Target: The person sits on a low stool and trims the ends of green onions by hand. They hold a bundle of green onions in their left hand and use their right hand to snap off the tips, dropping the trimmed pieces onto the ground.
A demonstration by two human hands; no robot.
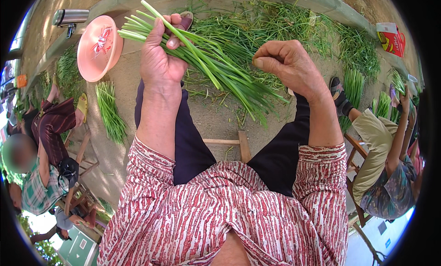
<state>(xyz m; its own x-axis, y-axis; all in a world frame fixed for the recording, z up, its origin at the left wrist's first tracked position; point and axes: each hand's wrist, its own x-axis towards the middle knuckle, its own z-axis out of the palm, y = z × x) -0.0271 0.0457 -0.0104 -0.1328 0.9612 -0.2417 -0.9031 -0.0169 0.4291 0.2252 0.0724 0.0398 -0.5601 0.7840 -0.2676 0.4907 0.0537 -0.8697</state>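
Observation:
A bunch of long green flat-leaved stalks, like garlic chives (220, 71), lies across my left hand (163, 48), whose fingers close around it near the pale stem ends. One stalk rests on top, at a slant to the others. The leafy tips reach down to the right, below my right hand (293, 64). That hand is raised to the right of the bunch, with thumb and index fingertips close together; whether something thin is between them cannot be told. Behind the bunch, loose leaves and stalks (275, 21) lie spread over the ground.
A pink plastic basin (82, 55) stands at the upper left, near a steel flask (74, 17). A bundle of green stalks (111, 112) lies below it, another (353, 85) at right. People sit on both sides. A low curb (355, 16) curves behind; a red container (391, 40) stands there.

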